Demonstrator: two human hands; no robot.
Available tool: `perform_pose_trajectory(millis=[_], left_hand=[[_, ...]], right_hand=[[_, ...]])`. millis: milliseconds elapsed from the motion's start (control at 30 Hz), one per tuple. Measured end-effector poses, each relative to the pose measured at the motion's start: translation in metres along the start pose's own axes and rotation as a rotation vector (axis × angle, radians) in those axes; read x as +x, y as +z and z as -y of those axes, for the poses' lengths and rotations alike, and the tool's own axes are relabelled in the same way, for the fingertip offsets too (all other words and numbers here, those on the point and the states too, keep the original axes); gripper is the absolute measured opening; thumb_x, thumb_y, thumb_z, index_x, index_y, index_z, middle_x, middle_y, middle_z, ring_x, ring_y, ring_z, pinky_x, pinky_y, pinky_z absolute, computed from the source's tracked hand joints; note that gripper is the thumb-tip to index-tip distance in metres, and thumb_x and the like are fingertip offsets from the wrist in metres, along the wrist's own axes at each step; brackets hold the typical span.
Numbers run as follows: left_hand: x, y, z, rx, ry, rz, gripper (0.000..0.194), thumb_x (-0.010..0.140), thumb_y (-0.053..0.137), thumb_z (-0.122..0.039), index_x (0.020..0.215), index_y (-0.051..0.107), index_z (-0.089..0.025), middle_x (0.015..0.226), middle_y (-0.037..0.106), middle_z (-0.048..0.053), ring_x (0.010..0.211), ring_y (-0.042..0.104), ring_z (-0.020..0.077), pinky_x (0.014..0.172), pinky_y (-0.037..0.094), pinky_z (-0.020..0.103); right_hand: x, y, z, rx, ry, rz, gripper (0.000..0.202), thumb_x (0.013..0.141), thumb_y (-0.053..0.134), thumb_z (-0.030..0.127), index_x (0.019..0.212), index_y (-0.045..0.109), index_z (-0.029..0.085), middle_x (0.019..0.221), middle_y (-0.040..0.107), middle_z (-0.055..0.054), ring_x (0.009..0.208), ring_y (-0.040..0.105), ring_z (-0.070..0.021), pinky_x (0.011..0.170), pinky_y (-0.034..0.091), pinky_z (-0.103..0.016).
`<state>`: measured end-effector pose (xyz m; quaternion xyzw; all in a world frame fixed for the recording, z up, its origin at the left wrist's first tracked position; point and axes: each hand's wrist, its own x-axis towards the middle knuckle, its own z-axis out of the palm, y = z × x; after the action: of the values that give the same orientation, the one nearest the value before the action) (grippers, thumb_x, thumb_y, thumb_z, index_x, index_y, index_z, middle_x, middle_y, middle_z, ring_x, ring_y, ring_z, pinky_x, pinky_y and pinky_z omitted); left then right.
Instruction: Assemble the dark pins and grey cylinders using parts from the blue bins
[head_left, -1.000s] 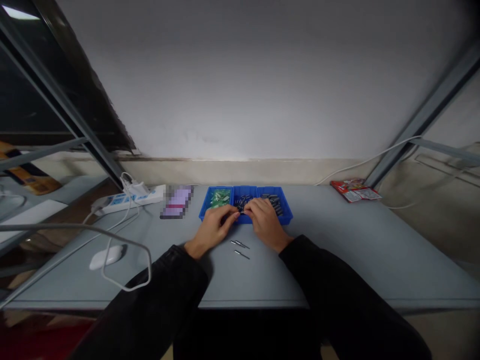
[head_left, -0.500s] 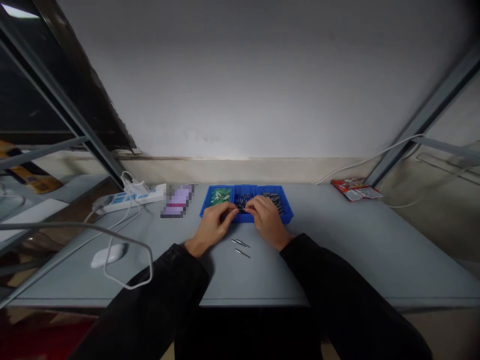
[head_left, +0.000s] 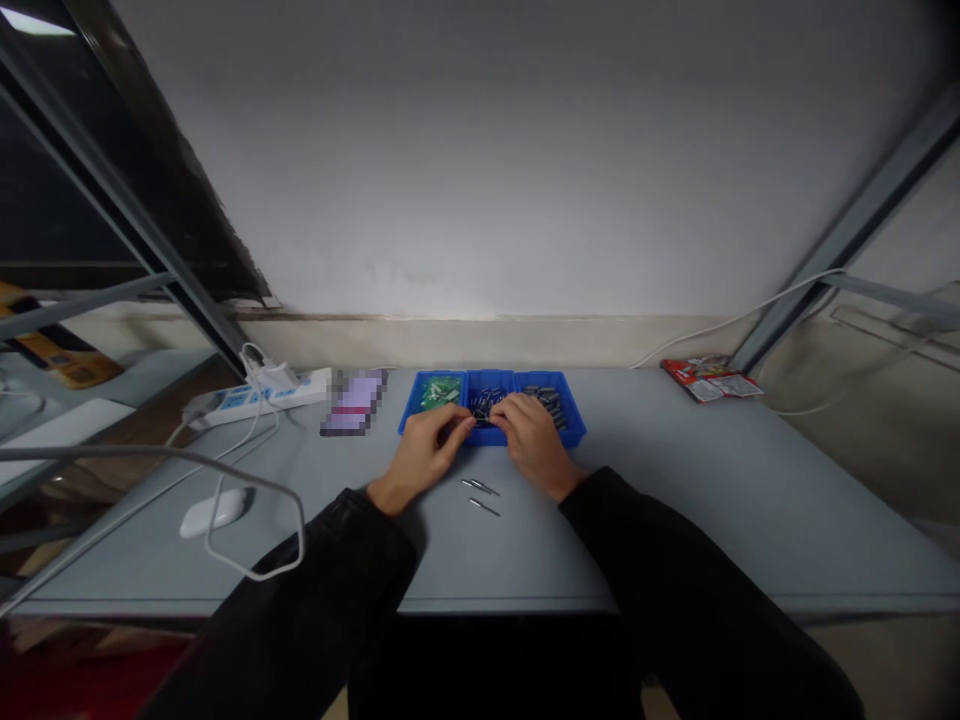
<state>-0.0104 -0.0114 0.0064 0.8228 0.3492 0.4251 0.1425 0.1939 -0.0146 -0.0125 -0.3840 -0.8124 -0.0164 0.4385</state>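
Blue three-compartment tray (head_left: 490,437) of small parts (head_left: 440,388) lies twelve o'clock of metal pins (head_left: 481,487); left hand (head_left: 425,447) and right hand (head_left: 534,440), grips pinched narrow at its rim, any held piece unclear; bench (head_left: 675,480) spreads toward three o'clock, front edge (head_left: 517,605) at six

Anything between the fingers (head_left: 517,410) too small to tell, purple item (head_left: 356,404) blurred into blocks

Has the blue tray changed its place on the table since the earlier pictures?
No. Judged against the white power strip, the blue tray shows no visible shift in any direction.
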Motion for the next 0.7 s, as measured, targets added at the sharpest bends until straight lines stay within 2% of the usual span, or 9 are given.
perform_pose_trajectory(millis=[700], left_hand=[[-0.0002,0.0001,0.0013,-0.018,-0.014,0.004,0.021,0.101,0.056,-0.033,0.093,0.066,-0.017,0.074,0.067,0.0,0.064,0.058,0.013,0.062,0.044,0.026]], right_hand=[[-0.0006,0.0001,-0.0004,0.04,0.012,0.01,0.021,0.106,0.043,0.024,0.094,0.06,0.022,0.092,0.065,-0.006,0.091,0.057,-0.0219,0.085,0.042,-0.038]])
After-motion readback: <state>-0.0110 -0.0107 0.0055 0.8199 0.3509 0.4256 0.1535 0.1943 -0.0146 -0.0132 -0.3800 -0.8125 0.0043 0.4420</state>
